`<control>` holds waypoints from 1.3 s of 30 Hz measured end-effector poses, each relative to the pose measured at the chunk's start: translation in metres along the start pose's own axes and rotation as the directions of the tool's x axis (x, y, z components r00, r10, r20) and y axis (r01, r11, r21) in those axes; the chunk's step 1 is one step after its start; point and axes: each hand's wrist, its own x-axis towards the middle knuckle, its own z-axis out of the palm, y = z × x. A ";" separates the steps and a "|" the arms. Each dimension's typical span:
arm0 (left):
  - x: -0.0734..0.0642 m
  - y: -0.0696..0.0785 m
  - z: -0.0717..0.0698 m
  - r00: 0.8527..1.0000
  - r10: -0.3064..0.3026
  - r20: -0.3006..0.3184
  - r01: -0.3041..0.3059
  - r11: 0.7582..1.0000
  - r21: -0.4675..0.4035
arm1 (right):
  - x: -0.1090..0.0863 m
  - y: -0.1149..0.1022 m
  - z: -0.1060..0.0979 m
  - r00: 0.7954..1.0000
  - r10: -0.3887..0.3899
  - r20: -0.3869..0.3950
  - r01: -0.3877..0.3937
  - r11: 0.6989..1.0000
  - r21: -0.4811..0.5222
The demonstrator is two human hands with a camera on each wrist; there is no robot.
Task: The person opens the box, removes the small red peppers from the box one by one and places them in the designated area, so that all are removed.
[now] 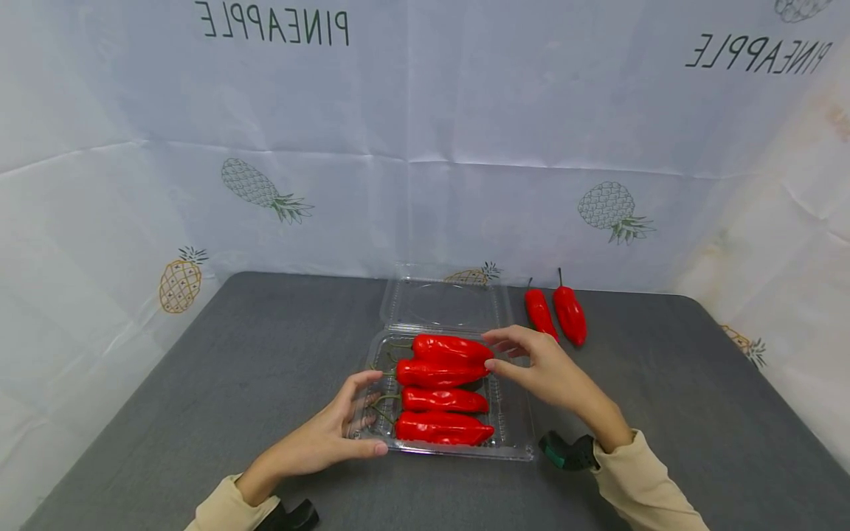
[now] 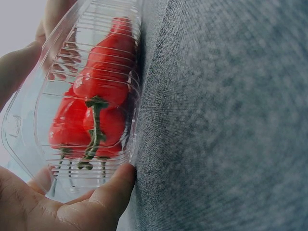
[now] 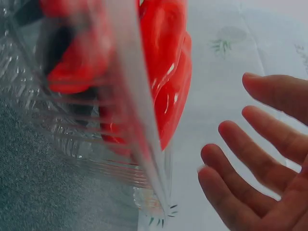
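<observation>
A clear plastic clamshell tray (image 1: 514, 435) sits mid-table on the grey tabletop (image 1: 199, 383), lid (image 1: 441, 302) folded back flat behind it. Four red peppers (image 1: 441, 372) lie stacked inside, stems to the left. Left hand (image 1: 332, 435) grips the tray's near-left edge, thumb along the front rim. Right hand (image 1: 541, 365) hovers over the tray's right side w/ fingers straight & relaxed, gripping nothing. Two more red peppers (image 1: 558, 313) lie just beyond, near the table's back edge. Wide bare tabletop both sides.
</observation>
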 end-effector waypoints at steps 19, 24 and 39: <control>0.000 0.000 0.000 1.000 0.006 -0.002 -0.006 1.000 -0.001 | -0.007 -0.029 0.012 0.990 -0.035 0.136 0.037 0.999 -0.019; 0.000 0.000 0.000 1.000 0.006 -0.003 -0.006 1.000 0.003 | -0.007 -0.034 0.022 0.986 -0.019 0.164 0.018 1.000 0.006; 0.000 0.001 0.000 1.000 -0.006 -0.012 0.006 1.000 0.005 | -0.004 -0.030 0.043 0.973 0.063 0.224 -0.058 0.998 -0.027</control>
